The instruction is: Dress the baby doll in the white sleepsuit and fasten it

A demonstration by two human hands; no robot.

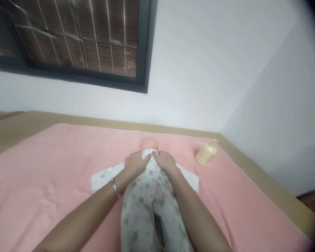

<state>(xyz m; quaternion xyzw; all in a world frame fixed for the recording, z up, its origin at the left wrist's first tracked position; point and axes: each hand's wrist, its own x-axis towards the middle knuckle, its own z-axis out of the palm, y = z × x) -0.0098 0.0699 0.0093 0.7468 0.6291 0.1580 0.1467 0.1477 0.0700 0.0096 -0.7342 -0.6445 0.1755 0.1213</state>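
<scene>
A baby doll (pixel 149 143) lies on a pink cloth (pixel 76 150), its head pointing away from me. It wears a white baby outfit (pixel 147 201) with a small green print, the sleeves spread to both sides and two legs stretching toward me. My left hand (pixel 136 163) is closed on the outfit at the doll's left-side shoulder in view, thumb near the collar. Across from it, my right hand (pixel 166 161) grips the other shoulder of the outfit, its thumb also by the collar. The fingers curl partly out of sight around the doll's sides.
A pale yellow pump bottle (pixel 207 154) stands on the cloth to the right. The cloth covers a wooden-coloured surface (pixel 115 122) whose edge meets a white wall (pixel 194 70). A dark-framed window (pixel 144 42) with bars is at the upper left.
</scene>
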